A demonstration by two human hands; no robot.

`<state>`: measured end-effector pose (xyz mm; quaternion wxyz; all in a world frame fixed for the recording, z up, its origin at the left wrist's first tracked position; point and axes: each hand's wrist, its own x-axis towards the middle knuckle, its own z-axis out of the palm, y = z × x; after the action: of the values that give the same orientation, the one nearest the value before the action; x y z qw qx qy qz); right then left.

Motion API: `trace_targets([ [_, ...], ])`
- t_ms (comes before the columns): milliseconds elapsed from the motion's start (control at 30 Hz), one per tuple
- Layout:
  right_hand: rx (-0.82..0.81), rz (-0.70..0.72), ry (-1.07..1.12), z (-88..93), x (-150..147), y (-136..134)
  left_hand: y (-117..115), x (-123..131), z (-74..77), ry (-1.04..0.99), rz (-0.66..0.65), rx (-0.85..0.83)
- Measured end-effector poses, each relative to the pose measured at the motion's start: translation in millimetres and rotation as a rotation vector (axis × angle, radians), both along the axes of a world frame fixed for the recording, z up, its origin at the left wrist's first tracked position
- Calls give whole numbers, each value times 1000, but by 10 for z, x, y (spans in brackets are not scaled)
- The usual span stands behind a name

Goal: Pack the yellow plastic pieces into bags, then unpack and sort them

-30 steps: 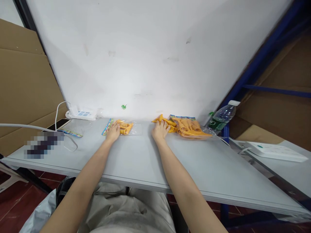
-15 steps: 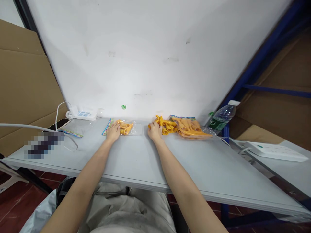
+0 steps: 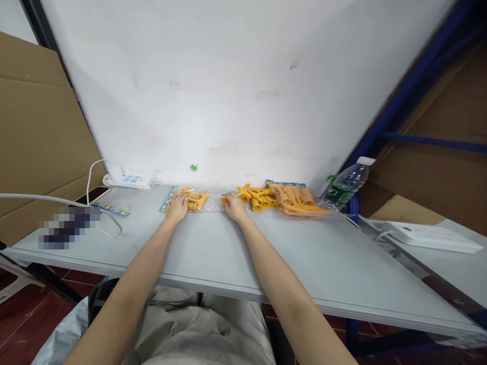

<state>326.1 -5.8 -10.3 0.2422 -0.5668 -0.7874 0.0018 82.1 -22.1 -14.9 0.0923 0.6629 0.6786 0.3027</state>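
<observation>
My left hand (image 3: 177,206) holds a clear plastic bag (image 3: 207,204) with a colourful printed header (image 3: 168,198). Inside the bag lie several yellow-orange hollow toy pieces (image 3: 193,206). To the right of the bag's clear end, my right hand (image 3: 235,208) has its fingers closed round a yellow toy piece (image 3: 224,201), mostly hidden by the hand. Just beyond it, loose yellow toy pieces (image 3: 263,196) with round open ends and pronged tips lie in a small pile. A fuller bag of orange toy pieces (image 3: 299,201) touches the pile's right side.
A water bottle (image 3: 349,183) leans at the back right. On the left are a power strip (image 3: 131,179), a phone (image 3: 95,194), white cables (image 3: 38,196) and another printed header (image 3: 114,209). A white panel (image 3: 243,101) backs the grey table (image 3: 213,253). Another power strip (image 3: 433,237) sits far right.
My right hand has moved left, away from the loose pile toward the bag, with a yellow toy piece in it. My left hand stays on the bag.
</observation>
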Motion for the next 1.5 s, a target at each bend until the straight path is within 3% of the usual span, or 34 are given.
trace_targets([
  [133, 82, -178, -34, -6, 10, -34, 0, -5, 6, -6, -6, -2],
  [200, 27, -216, -73, -28, 33, -40, -6, -5, 11, -11, -4, 2],
  [333, -117, -213, -97, -51, 41, -41, -13, -8, 14, -17, -7, 3],
  [833, -57, 36, 7, -7, -62, -79, -9, -44, 27, -30, 31, -1],
  [1000, -51, -48, -72, 37, -74, -106, 6, -80, 35, -43, 43, 7],
  [1267, -200, -252, -148, 148, 63, -83, 31, -90, 10, -67, 43, 23],
  [1367, -137, -246, -155, 250, 41, -121, 32, -91, 16, -62, 36, 20],
  [1500, -72, -102, -208, 370, -45, -189, 34, -89, 19, -56, 18, 12],
])
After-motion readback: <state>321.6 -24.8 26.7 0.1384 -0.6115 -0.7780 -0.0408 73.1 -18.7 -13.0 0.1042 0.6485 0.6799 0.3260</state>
